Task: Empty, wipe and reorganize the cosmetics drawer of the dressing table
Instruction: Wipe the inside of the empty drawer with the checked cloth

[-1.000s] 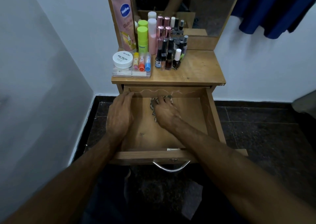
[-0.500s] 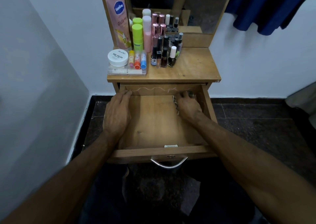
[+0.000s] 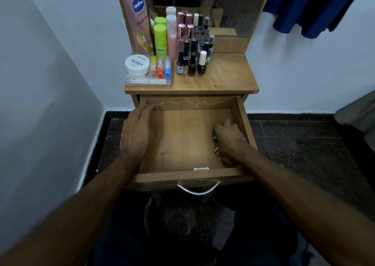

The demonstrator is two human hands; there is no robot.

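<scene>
- The cloth (image 3: 216, 144) lies lower right of centre, pressed under the right hand (image 3: 229, 139) against the right wall of the drawer (image 3: 182, 140); what shows runs front to back.
- The right hand covers the cloth, fingers bent over it; the left hand (image 3: 136, 136) lies flat, fingers straight, along the left wall, well apart.
- Bare wood stretches leftward between the hands, probably the next stroke's path.
- Cosmetics (image 3: 168, 48) crowd the tabletop (image 3: 229, 75) at upper centre; white walls hem the table.
</scene>
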